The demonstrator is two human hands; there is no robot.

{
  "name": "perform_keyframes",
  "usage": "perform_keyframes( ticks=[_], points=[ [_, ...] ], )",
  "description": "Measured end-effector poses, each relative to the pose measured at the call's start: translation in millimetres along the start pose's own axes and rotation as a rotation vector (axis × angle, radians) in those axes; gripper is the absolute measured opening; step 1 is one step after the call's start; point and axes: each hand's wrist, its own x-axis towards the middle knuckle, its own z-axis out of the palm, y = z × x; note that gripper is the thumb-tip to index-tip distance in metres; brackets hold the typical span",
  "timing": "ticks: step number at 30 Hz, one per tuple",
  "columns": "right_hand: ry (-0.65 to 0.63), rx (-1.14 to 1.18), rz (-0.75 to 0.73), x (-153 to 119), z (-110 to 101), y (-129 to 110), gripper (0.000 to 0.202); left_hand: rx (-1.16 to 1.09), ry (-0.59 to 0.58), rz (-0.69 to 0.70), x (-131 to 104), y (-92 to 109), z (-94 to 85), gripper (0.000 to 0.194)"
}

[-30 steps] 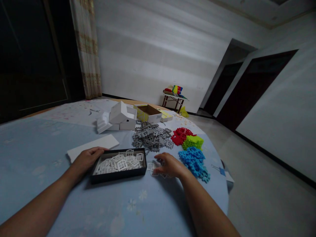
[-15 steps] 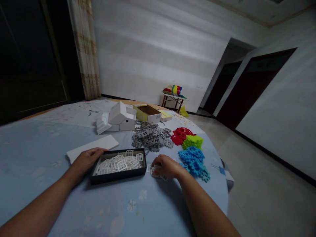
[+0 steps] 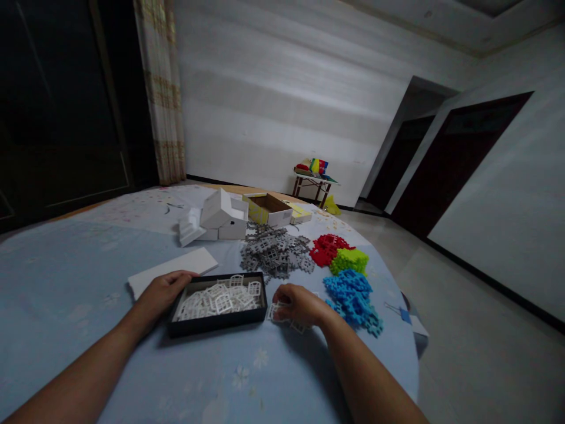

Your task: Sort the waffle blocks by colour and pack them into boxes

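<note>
A shallow black box (image 3: 216, 324) lies on the table, filled with small white lattice window pieces (image 3: 223, 303). At its left end, my left hand (image 3: 166, 290) grips the rim, fingers closed over the back corner. Just right of the box, my right hand (image 3: 300, 304) is low over the cloth, thumb and fingers pinching a white window piece (image 3: 274, 311). A second loose window piece (image 3: 298, 326) shows under that palm; the hand partly hides these pieces.
Behind the box is a pile of grey interlocking pieces (image 3: 276, 253). Red (image 3: 329, 248), lime (image 3: 349, 261) and blue (image 3: 351, 294) piles sit on the right. A white flat panel (image 3: 172, 271), white house-shaped model (image 3: 220, 215) and open carton (image 3: 270, 209) stand further back.
The view has shifted slightly, so everything sits a little lower and further right. My right hand stays over the loose window pieces; my left hand keeps hold of the box.
</note>
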Motion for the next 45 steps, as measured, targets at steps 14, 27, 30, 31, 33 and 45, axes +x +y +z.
perform_keyframes(
  ticks=[14, 27, 30, 31, 33, 45],
  points=[
    [0.285, 0.432, -0.106, 8, -23, -10, 0.02, -0.105, -0.056, -0.008, 1, -6, 0.8, 0.043],
    [0.249, 0.651, -0.207, 21, -12, -28, 0.04, -0.082, -0.036, 0.007, 2, -7, 1.1, 0.044],
    [0.32, 0.451, -0.123, 10, -23, -10, 0.034, -0.079, -0.046, -0.004, 2, -7, 0.4, 0.044],
    [0.333, 0.352, -0.1, 5, -28, -5, 0.031, -0.074, -0.051, -0.006, 2, -7, 0.1, 0.044],
    [0.317, 0.142, -0.032, -7, -36, 4, 0.03, -0.069, -0.065, -0.006, 3, -8, -0.4, 0.046],
    [-0.023, -0.339, 0.216, -56, -37, 21, 0.064, -0.032, -0.042, -0.056, 3, -5, 0.0, 0.048]
  ],
)
